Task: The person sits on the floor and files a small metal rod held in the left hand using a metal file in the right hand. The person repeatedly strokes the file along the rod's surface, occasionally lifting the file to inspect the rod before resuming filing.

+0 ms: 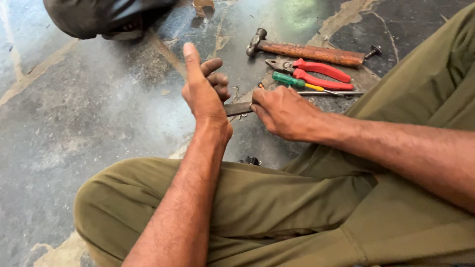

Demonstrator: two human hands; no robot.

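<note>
The right hand (283, 111) grips a flat metal strip (238, 109). The left hand (204, 89), seemingly half-curled, touches its other end. Red-handled pliers (316, 73) lie at one o'clock.

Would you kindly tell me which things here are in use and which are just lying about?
In use: flat metal strip, held between left hand and right hand.
Lying about: hammer, red pliers, green screwdriver.

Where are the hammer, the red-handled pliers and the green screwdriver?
hammer (316, 52), head view, middle of its wooden handle.
red-handled pliers (321, 71), head view, on the upper red grip.
green screwdriver (288, 80), head view, on its green handle.
</note>
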